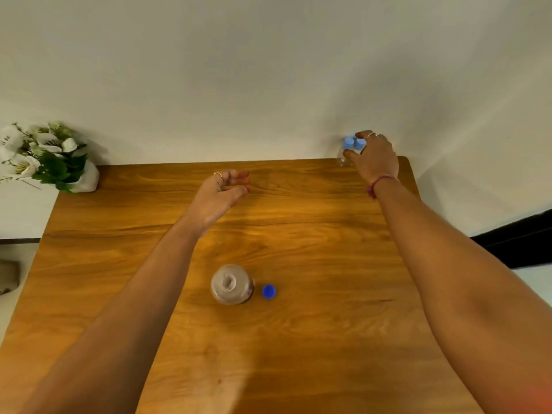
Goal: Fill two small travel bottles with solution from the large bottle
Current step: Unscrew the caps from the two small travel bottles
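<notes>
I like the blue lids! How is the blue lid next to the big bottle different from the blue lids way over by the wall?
The dark blue cap lies loose on the table, off the open large bottle. The two light blue caps sit on top of the small bottles.

No hand touches the dark blue cap; the right hand grips around the small bottles just under the light blue caps.

Both kinds are round and blue.

Single head-worn view, steeply downward over the table (298,234), toward the wall (268,70).
</notes>
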Demonstrator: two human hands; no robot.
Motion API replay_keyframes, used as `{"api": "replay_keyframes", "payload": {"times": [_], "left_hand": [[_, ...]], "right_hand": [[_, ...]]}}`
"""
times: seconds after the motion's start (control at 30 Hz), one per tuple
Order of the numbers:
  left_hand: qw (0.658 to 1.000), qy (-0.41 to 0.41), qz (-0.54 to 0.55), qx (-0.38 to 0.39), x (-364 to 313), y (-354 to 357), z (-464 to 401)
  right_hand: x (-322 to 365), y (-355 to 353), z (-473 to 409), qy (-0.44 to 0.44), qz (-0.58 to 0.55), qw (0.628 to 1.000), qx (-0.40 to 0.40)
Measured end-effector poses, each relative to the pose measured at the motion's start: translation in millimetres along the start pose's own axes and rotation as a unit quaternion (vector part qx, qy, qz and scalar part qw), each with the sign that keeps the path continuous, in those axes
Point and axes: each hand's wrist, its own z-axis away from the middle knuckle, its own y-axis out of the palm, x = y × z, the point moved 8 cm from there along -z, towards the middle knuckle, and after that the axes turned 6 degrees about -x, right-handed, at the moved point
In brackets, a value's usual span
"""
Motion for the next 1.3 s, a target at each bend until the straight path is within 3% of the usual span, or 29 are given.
{"api": "replay_keyframes", "payload": {"times": [0.2, 0.43, 0.63, 0.7, 0.8, 0.97, 1.1, 1.2, 1.3], "left_hand": [[1.0, -0.016, -0.014, 0.002, 10, 8, -11], [0.999, -0.032, -0.012, 0.011, 20, 18, -12], [1.0, -0.007, -0.018, 0.002, 16, 15, -4], [1.0, 0.009, -0.027, -0.004, 12, 10, 0], [0.993, 0.061, -0.096, -0.013, 1, 0, 6], [0.947, 0.194, -0.248, -0.062, -37, -27, 36], [0.92, 0.25, -0.286, -0.101, -60, -54, 73], [0.905, 0.268, -0.303, -0.135, -70, -76, 104], [0.92, 0.233, -0.283, -0.134, -70, -95, 124]], "right_hand": [[4, 22, -24, -0.026, 0.086, 0.996, 0.015], [6, 29, -31, -0.014, 0.093, 0.996, 0.008], [19, 45, -11, -0.045, 0.083, 0.993, 0.064], [32, 47, 4, -0.054, 0.037, 0.995, 0.069], [63, 38, 31, -0.013, -0.135, 0.988, 0.075], [139, 15, 93, 0.057, -0.381, 0.894, 0.227], [180, -8, 133, 0.043, -0.419, 0.867, 0.266], [205, -23, 158, -0.003, -0.395, 0.88, 0.265], [235, -41, 179, -0.12, -0.334, 0.903, 0.243]]}}
